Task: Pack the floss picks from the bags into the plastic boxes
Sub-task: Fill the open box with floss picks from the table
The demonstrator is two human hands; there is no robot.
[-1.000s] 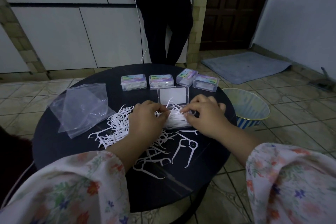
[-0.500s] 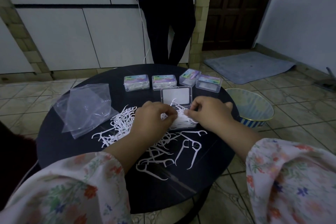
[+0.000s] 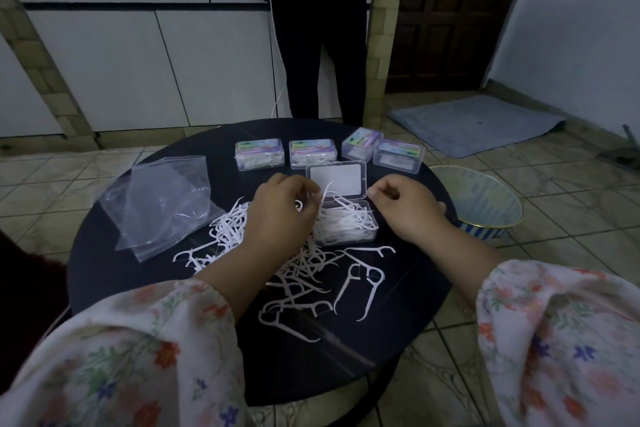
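Ok so left hand (image 3: 280,215) is pinching a floss pick (image 3: 325,196) right over the open box (image 3: 343,222), which looks nearly full imo. Right hand (image 3: 405,210) is curled just beside the box w/ nothing in it afaict. I'd lay picks flat & parallel so the lid (image 3: 335,178) can close; loose pile (image 3: 294,274) on the table (image 3: 104,253) is next.

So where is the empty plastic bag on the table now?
In the head view the empty plastic bag lies flat on the left part of the round black table, just left of the loose floss picks.
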